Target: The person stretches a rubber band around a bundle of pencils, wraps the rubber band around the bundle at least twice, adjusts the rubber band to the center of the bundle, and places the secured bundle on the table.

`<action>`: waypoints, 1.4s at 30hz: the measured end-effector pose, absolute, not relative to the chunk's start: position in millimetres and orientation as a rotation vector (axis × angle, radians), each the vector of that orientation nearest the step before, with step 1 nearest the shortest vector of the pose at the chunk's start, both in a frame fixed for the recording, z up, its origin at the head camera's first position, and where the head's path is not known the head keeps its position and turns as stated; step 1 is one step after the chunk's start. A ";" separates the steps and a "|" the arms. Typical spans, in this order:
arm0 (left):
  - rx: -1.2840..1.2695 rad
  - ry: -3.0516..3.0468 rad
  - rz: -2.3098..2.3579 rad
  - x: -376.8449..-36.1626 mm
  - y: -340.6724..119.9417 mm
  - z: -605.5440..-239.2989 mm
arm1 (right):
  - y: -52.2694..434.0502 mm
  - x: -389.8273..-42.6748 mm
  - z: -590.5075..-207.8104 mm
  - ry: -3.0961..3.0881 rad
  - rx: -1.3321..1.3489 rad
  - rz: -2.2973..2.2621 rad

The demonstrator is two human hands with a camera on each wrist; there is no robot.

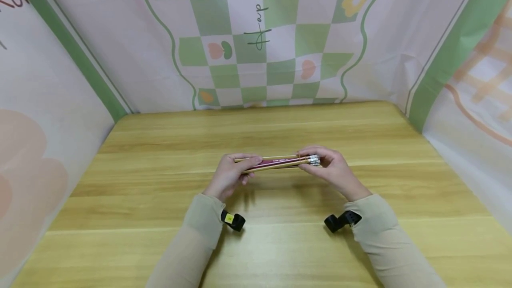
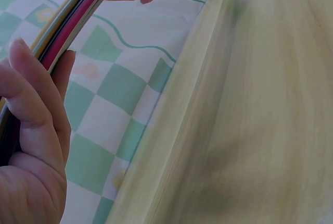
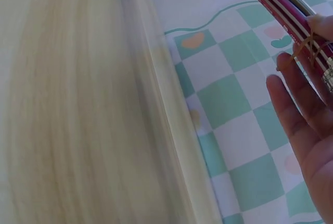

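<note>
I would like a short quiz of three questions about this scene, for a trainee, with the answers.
1. True or false: the bundle of pencils lies flat on the wooden table, untouched.
2. Which end does the right hand hold? A. the pointed end B. the end with metal caps
3. Fill in: a thin rubber ____ goes round the pencils near the right hand.

Key: 1. False; the left hand and the right hand hold it above the table. 2. B. 3. band.

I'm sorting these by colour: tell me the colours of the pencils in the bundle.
The pencils are dark pink and pale yellow, clearest in the right wrist view.
</note>
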State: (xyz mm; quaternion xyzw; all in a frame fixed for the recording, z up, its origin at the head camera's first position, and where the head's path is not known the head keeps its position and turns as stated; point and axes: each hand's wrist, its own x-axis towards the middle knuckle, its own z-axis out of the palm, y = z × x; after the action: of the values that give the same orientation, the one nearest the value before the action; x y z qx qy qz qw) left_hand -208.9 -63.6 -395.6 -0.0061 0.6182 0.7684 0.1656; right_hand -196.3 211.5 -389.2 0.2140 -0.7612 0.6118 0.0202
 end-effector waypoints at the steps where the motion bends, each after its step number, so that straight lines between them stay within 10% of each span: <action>1: -0.017 1.759 2.189 -209.3 -63.6 -395.8 | 211.8 -196.7 -390.1 -2.344 0.668 1.927; 42: 0.029 1.714 2.194 -210.6 -73.3 -390.0 | 220.9 -197.6 -385.2 -2.248 0.646 2.075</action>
State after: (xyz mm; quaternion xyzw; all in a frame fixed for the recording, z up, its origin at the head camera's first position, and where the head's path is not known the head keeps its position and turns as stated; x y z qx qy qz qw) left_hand -210.6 -73.3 -390.0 0.0102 0.6056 0.7756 0.1777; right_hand -197.6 220.9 -385.2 0.2065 -0.7190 0.6636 0.0075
